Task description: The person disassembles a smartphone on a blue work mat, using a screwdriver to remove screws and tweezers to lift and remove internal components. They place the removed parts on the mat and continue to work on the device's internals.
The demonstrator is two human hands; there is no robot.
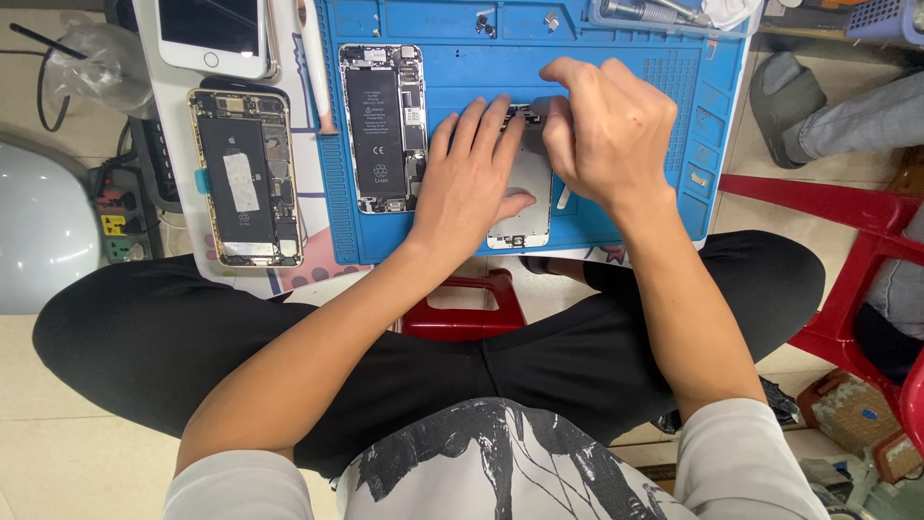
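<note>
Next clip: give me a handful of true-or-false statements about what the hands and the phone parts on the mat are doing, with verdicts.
1. The left hand lies flat on the silver phone panel. True.
2. The right hand hangs well clear of that panel. False: its fingertips are bent down onto the panel's upper end.
3. An opened phone with a black battery lies on the blue mat, on the left hand's outer side. True.
4. The gold-framed opened phone also lies on the blue mat. False: it lies beside the mat.
5. A red stool stands under the work surface. True.
</note>
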